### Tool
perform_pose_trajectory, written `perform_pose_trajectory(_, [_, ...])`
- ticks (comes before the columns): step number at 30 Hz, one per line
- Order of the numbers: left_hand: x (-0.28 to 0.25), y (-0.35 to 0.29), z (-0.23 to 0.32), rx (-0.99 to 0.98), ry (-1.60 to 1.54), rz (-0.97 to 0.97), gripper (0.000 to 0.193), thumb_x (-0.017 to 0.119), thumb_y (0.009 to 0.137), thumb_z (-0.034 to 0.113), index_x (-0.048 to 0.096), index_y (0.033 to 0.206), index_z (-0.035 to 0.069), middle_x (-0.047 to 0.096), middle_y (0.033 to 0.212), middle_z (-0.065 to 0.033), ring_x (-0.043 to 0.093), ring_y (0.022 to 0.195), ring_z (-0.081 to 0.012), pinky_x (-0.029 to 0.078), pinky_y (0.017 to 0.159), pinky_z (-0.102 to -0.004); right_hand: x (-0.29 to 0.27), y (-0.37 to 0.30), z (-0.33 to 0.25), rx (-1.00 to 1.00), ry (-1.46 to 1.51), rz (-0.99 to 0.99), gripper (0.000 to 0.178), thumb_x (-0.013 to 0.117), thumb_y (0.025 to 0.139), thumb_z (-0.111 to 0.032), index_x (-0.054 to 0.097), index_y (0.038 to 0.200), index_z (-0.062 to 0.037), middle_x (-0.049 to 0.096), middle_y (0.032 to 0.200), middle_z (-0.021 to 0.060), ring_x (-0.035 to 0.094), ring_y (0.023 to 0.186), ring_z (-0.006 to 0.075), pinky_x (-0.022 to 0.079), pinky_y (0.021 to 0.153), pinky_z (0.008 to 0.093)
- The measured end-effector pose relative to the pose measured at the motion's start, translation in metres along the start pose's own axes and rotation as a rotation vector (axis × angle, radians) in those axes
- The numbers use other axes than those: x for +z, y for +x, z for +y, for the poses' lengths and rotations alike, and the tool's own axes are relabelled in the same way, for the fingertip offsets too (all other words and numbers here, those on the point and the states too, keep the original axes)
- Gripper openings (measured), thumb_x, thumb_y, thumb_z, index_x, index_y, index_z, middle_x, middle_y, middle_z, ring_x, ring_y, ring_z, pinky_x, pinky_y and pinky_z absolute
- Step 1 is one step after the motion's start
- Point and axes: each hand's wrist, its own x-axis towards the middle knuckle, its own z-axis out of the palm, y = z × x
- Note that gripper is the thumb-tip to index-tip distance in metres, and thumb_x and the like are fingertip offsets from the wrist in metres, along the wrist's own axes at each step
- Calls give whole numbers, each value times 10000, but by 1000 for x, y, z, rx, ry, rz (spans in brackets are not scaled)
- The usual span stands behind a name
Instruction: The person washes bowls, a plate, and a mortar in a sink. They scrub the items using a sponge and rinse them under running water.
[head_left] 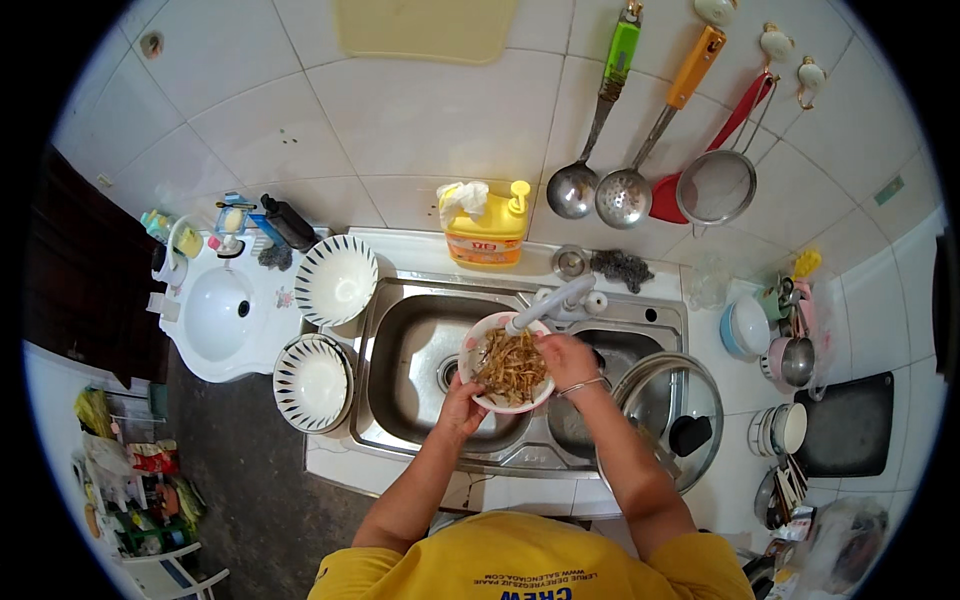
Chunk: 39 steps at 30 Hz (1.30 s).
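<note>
A white bowl with pink markings (484, 327) is held over the two-basin steel sink (395, 345), near the divider. Thin brownish-yellow strips of food (512, 365) fill much of it. My left hand (461, 406) grips the bowl's lower left rim, with the thumb toward the inside. At the right rim, my right hand (568, 361) is closed around the bowl's edge; part of its fingers is hidden. The pale faucet spout (555, 303) points down over the bowl's far side. Whether water is running is too small to tell.
Patterned bowls (337, 280) and stacked plates (312, 383) stand left of the sink. A glass lid (690, 400) lies at its right, close to my right forearm. Behind are a yellow pump bottle (487, 232) and a dark scrubber (622, 268). Ladles (573, 190) hang above.
</note>
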Motion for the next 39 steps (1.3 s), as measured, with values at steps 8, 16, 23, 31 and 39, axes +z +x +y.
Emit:
perform_pose_trajectory(8, [13, -5, 4, -28, -19, 1, 650, 473, 698, -52, 324, 1299, 146, 449, 1237, -99, 496, 1101, -279, 470, 900, -437, -37, 53, 104, -23, -645, 180, 380, 516, 802, -101, 505, 1182, -107, 512, 1172, 154, 551, 994, 314, 453, 835, 410])
perform_pose_trajectory(16, [19, -17, 13, -10, -16, 11, 675, 483, 711, -30, 296, 1332, 161, 428, 1266, -92, 472, 1134, -285, 449, 923, -456, -62, 86, 47, 545, -606, -222, 422, 563, 791, -166, 482, 1196, -82, 548, 1126, 193, 555, 1010, 308, 454, 841, 402])
perform_pose_trajectory(23, [20, -27, 16, 2, 11, 16, 663, 503, 718, -4, 302, 1328, 160, 428, 1271, -97, 483, 1124, -276, 476, 893, -437, -25, 35, 80, 63, -434, 195, 499, 583, 807, -229, 437, 1239, -26, 520, 1156, 228, 499, 1080, 355, 402, 902, 433])
perform_pose_trajectory(31, [13, -26, 30, -52, 145, -113, 610, 520, 767, 34, 311, 1327, 156, 452, 1248, -95, 498, 1111, -278, 475, 892, -443, 55, -40, 65, 347, 646, 36, 390, 521, 810, -25, 502, 1198, -67, 621, 960, 100, 578, 816, 140, 457, 752, 268])
perform_pose_trajectory(39, [38, -39, 65, -273, 552, -104, 343, 499, 884, 135, 425, 1216, 93, 532, 1097, -77, 562, 948, -214, 518, 774, -394, 39, -73, 39, 456, 692, 221, 402, 492, 781, 57, 517, 1171, -35, 634, 928, 69, 594, 766, 137, 476, 679, 262])
